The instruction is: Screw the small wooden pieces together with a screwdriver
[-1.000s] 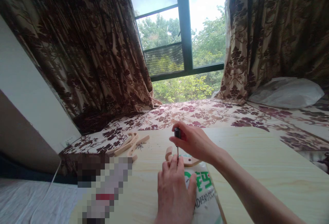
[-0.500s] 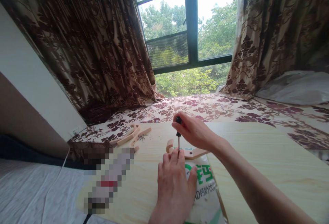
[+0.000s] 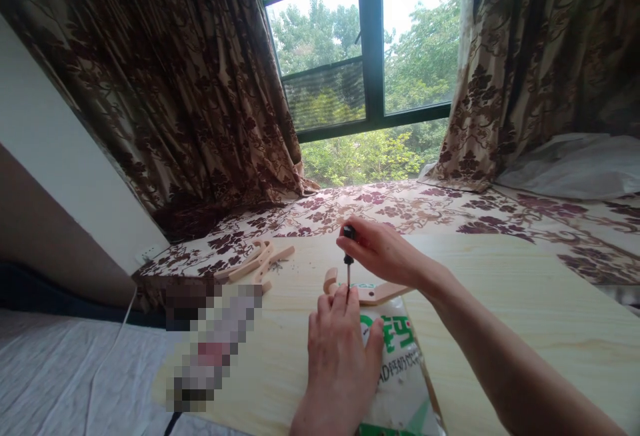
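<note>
Clenched round a black-handled screwdriver [image 3: 349,233], the right hand [image 3: 381,251] holds it upright over a wooden piece [image 3: 387,295] across the packet's [image 3: 403,389] far end. Left hand [image 3: 337,349] lies flat over its left side, fingertips by the shaft. Packet says "AD钙奶" in black, big green "钙" above.

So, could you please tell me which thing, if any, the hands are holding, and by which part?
The right hand holds the screwdriver by its black handle; whether the left hand grips the wooden piece cannot be told.
</note>
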A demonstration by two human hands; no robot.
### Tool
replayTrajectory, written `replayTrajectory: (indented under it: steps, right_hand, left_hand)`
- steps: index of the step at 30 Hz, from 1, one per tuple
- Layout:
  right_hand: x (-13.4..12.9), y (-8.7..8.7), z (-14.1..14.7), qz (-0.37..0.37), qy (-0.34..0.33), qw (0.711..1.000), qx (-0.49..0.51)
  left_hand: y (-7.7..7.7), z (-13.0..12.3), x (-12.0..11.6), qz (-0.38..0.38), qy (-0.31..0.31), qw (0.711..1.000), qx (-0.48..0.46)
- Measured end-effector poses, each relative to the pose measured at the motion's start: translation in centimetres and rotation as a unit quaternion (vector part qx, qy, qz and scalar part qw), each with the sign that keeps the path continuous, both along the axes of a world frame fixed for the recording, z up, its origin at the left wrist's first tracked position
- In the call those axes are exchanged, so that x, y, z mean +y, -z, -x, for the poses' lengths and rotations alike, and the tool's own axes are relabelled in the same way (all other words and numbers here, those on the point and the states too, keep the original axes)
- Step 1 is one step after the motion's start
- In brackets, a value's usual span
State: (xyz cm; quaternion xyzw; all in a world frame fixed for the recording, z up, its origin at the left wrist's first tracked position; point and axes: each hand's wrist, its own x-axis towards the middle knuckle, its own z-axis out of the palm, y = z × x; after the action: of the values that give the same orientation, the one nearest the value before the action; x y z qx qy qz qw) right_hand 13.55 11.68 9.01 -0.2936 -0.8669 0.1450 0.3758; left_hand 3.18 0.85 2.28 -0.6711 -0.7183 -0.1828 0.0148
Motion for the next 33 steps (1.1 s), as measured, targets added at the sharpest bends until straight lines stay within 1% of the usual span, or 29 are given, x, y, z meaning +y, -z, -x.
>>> replayTrajectory:
  steps: [6,12,18,19,23,25,31,33]
  right_hand:
    - [0.13,-0.04,-0.01,-0.001,0.023,1.0,0.018]
    - [0.2,-0.12,-0.28,0.012,-0.021,1.0,0.016]
    - [0.54,0.35,0.51,0.007,0.037,0.998,0.047]
    - [0.48,0.31,0.52,0.007,0.035,0.998,0.048]
    - [0.09,-0.06,0.09,0.017,-0.011,0.999,0.033]
    - [0.04,-0.14,-0.06,0.021,-0.023,0.999,0.032]
    - [0.36,0.2,0.33,0.021,0.013,0.998,0.06]
    - [0.32,0.18,0.23,0.023,0.009,0.998,0.059]
  left_hand:
    - [0.07,0.17,0.15,-0.002,0.002,1.0,0.005]
    - [-0.12,0.14,0.03,0.0,0.001,1.0,0.009]
    - [-0.34,0.03,0.0,0.003,0.005,1.0,0.016]
    - [-0.34,0.01,0.0,0.003,0.005,1.0,0.016]
    - [-0.38,-0.03,0.04,-0.001,0.004,1.0,0.017]
    - [-0.43,-0.03,0.08,-0.003,0.004,1.0,0.017]
    - [-0.33,0.03,0.05,-0.008,0.006,1.0,0.016]
    - [-0.25,0.02,0.03,-0.011,0.004,1.0,0.016]
